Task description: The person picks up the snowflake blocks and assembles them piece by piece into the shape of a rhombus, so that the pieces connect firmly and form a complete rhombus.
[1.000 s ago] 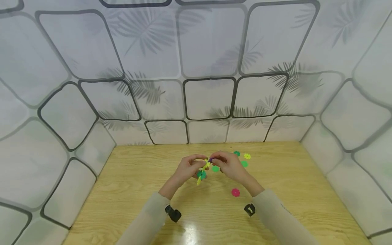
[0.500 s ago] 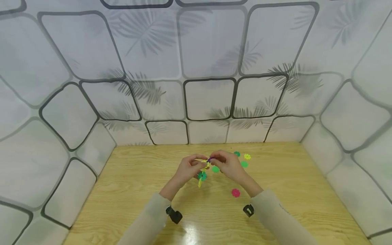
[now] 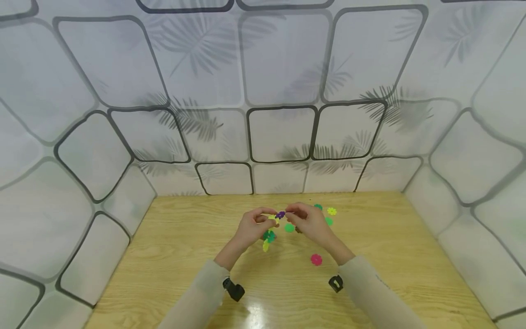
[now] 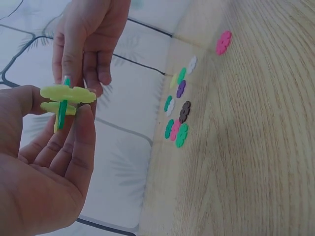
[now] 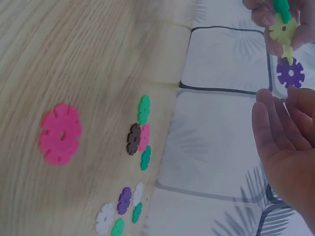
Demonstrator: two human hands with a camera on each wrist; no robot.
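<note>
- The left hand (image 3: 251, 226) has its grip pinching linked yellow discs (image 4: 74, 93) above the table (image 3: 164, 256), toward its far edge.
- The right hand (image 3: 311, 224) pinches the purple disc (image 5: 284, 75).
- Discs seem light, stiff; notched rims suit fingertips.

A chain of notched yellow and green discs (image 4: 55, 93), slotted crosswise together, is held up by the left hand (image 3: 248, 226) — at one end a purple disc (image 5: 283, 74), holed in the middle, pinched at its edge by the right hand (image 3: 309, 225).
</note>
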